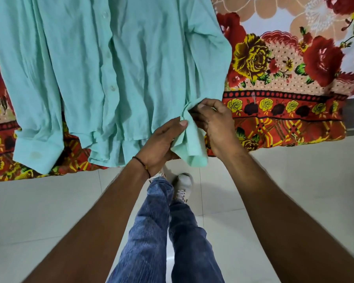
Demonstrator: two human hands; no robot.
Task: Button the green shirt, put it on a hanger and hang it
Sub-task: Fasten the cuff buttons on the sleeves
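Here, in the head view, the green shirt lies spread front-up across a floral bedsheet in red, yellow and peach. Its hem reaches the near edge of the sheet and hangs a little over it. Two pale buttons, one low on the front and another higher up, sit along the placket, where the two front panels lie together.

Both hands work at the sleeve cuff on the picture's right side of the shirt, which droops past the sheet's edge. The left hand holds it from the side, thumb laid on top of the cloth and fingers curled beneath it. The right hand comes in from the other side, its fingers bent and pinching the bunched fabric just above the cuff. The two hands are close together, with only the fold of green cloth between them.

A dark thread band circles the left wrist. The second cuff lies flat at the far left, just beside the hem. Below the hands are the person's blue jeans and a white shoe, standing on a pale tiled floor.
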